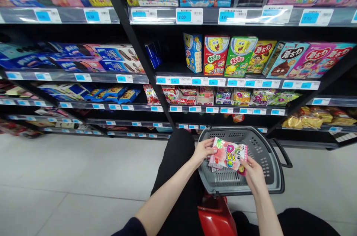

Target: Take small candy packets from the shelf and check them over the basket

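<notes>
Between both hands I hold a pink bag of gummy candy (227, 154) with QQ lettering, over a grey shopping basket (262, 180). My left hand (203, 151) pinches the bag's left end. Closed on the lower right corner of the bag is my right hand (253, 171). Just under it another packet (216, 169) shows in part; whether it is held or lies in the basket I cannot tell. The bag hides part of the basket's slotted floor.
Shelves ahead carry similar gummy bags (206, 96), snack boxes (216, 55) and gold-wrapped packets (315, 117). The basket's black handle (286, 154) sticks out to the right. Something red (217, 213) stands below the basket. My dark-trousered knee (180, 146) is beside it on the left.
</notes>
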### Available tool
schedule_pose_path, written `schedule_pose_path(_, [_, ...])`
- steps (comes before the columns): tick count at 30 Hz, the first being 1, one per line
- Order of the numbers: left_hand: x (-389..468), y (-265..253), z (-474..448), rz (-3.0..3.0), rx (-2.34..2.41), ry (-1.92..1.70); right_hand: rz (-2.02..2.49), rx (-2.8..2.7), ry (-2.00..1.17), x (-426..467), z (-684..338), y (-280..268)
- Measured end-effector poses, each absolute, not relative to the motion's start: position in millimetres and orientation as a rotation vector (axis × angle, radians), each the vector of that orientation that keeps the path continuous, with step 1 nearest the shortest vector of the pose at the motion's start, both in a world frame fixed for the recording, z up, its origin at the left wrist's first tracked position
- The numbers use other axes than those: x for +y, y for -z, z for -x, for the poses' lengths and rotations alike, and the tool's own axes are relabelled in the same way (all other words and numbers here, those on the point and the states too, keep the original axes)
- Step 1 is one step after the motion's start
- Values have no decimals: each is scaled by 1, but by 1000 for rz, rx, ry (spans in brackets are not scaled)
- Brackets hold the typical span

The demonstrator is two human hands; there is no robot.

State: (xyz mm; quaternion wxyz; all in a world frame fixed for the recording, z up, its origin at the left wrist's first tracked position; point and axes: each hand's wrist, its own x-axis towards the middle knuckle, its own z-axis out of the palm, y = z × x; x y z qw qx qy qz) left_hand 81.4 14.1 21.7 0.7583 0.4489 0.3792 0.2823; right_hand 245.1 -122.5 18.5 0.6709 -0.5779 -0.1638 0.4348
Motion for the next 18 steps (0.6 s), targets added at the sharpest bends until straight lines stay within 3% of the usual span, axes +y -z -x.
schedule_pose_path(11, [18,-20,-79,-1464,1124,-350,2173,-1079,-675,-131,-263,-10])
schedule_pose_path(18, [74,-71,-51,-1908,1159,-628,2497,-1161,-773,-113,-245,42])
